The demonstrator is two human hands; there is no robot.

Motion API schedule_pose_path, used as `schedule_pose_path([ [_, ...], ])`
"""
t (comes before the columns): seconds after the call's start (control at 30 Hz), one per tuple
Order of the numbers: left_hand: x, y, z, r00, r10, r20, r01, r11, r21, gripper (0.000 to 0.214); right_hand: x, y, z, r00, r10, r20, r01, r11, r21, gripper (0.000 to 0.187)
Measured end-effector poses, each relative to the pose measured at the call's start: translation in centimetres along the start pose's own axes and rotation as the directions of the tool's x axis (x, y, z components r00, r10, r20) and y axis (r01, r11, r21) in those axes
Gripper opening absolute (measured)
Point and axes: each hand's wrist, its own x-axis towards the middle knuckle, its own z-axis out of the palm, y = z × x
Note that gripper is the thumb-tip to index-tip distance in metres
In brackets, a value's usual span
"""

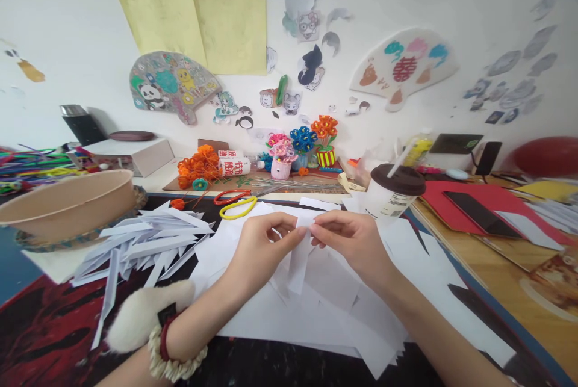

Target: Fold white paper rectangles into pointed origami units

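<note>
Standing at left, beige bowl (63, 212): beside a loose pile of folded white strips (158, 242).
Left hand (266, 239): thumb and fingers pinched on a white paper strip (298, 268); cream scrunchie (169, 356) round the wrist.
Paper strip: between the hands, over scattered white sheets (329, 327).
Right hand (354, 239): close to the left, fingertips pinched on the same strip.
Lidded cup (397, 188): upright, beyond the right hand.
Dark phone (481, 213): lying on red paper (433, 197).
</note>
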Motion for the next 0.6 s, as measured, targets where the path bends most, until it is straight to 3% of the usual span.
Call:
schedule_pose_path([
  [0.23, 0.15, 0.0, -0.42, 0.991, 0.135, 0.012, -0.135, 0.988, 0.075, 0.02, 0.04, -0.31, -0.09, 0.997, 0.069, 0.04, -0.069, 0.998, -0.003, 0.019],
  [0.37, 0.16, -0.02, -0.44, 0.987, 0.16, -0.018, -0.159, 0.986, 0.048, 0.019, -0.04, -0.24, -0.08, 0.995, 0.075, 0.072, -0.076, 0.997, 0.013, 0.019],
  [0.6, 0.09, -0.01, -0.32, 0.986, 0.164, 0.035, -0.166, 0.983, 0.083, 0.025, -0.13, -0.07, -0.29, 0.987, 0.091, 0.129, -0.1, 0.993, 0.066, 0.015],
])
